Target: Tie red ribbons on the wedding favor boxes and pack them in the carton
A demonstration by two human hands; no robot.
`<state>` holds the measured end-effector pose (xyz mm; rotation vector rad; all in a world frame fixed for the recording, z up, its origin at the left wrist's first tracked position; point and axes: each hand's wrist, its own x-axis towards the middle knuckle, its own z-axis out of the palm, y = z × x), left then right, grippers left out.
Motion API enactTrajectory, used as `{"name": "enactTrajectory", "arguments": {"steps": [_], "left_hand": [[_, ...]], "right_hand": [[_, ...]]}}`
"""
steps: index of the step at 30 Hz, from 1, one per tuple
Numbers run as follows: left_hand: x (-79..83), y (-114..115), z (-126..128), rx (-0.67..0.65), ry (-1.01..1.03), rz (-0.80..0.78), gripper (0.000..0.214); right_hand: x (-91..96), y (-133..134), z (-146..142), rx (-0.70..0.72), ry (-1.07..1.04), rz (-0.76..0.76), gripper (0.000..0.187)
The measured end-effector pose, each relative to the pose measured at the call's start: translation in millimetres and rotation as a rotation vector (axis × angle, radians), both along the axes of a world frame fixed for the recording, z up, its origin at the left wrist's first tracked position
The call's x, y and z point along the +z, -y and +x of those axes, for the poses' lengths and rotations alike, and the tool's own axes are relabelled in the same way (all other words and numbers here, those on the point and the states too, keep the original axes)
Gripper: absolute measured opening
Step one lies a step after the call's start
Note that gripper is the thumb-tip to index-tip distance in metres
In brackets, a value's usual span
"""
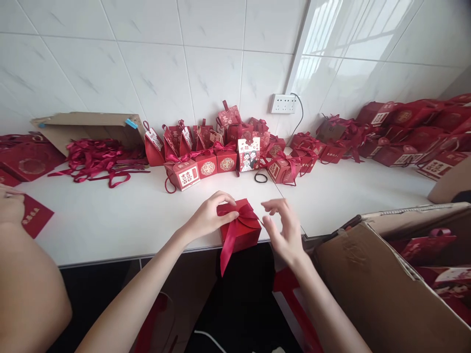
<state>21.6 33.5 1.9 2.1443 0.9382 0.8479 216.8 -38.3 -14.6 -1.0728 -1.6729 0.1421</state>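
A red gift box (247, 241) sits at the front edge of the white table, directly before me. A crimson satin ribbon (228, 247) is tied in a bow across its top, one long tail hanging over the front edge. At the bow's left side, the thumb and fingertips of my left hand (214, 215) close on the ribbon. My right hand (284, 229) hovers just right of the box, fingers curved and apart, apparently holding nothing. The knot is partly covered by my left thumb.
Finished red boxes (208, 168) line the wall, with a black hair tie (261, 176) before them. Loose ribbons (97, 159) spill from a cardboard box (88, 120). A co-worker's hand (11, 205) holds red card at left. An open carton (362, 264) stands right.
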Motion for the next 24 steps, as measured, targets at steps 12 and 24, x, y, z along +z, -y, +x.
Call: {"name": "enactTrajectory", "arguments": {"steps": [12, 24], "left_hand": [[-3.3, 19, -19, 0.173, -0.042, 0.123, 0.019], [-0.9, 21, -28, 0.050, -0.021, 0.133, 0.010]], "right_hand": [[8.6, -41, -8, 0.207, -0.116, -0.571, 0.035], [-0.4, -36, -10, 0.219, -0.230, -0.609, 0.033]]}}
